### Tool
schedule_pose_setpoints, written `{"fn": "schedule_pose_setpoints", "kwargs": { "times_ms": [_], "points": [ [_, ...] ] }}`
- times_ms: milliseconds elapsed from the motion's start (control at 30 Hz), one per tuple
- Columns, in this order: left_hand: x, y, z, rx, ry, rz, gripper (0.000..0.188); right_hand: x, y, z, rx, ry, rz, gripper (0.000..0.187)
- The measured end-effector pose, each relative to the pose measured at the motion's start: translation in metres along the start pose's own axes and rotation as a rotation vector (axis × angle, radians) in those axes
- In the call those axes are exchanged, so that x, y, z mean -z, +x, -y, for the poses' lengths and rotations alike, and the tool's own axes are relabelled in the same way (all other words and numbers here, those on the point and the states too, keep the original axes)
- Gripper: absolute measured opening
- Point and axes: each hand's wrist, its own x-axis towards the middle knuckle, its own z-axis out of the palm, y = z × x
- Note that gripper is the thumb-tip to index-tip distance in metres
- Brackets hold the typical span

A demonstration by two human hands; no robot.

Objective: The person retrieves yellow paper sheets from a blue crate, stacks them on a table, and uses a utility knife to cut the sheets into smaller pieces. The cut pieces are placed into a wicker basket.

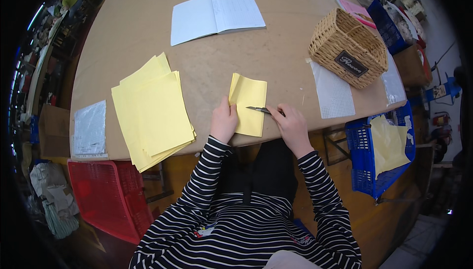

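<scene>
A folded yellow paper sheet (pixel 252 94) lies in front of me near the table's front edge. The fingers of my left hand (pixel 224 121) are closed on its left edge. My right hand (pixel 291 127) grips a small knife (pixel 258 109) with a dark handle. Its pointed blade lies across the middle of the folded sheet and points left; I cannot tell whether it is between the paper's layers. To the left rests a loose stack of larger yellow sheets (pixel 152 111), some reaching over the front edge.
An open notebook (pixel 217 15) lies farther back on the table (pixel 276 57). At right, a wicker basket (pixel 347 47) stands beside a white perforated sheet (pixel 332 92). A red crate (pixel 106 195) sits below the left edge, a blue crate (pixel 362 170) holding yellow paper below the right.
</scene>
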Motion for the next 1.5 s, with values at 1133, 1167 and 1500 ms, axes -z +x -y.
{"fn": "schedule_pose_setpoints", "kwargs": {
  "times_ms": [1133, 1167, 1500],
  "points": [
    [-0.013, -0.007, -0.015, 0.025, 0.197, -0.169, 0.017, -0.039, 0.05, -0.008, -0.148, 0.035, -0.218, 0.03],
    [-0.014, -0.009, -0.014, 0.016, 0.204, -0.188, 0.017, -0.036, 0.04, -0.004, -0.125, 0.034, -0.17, 0.031],
    [-0.015, -0.008, -0.01, 0.059, 0.186, -0.139, 0.02, 0.004, -0.025, 0.018, -0.06, 0.103, 0.073, 0.034]
  ]
}}
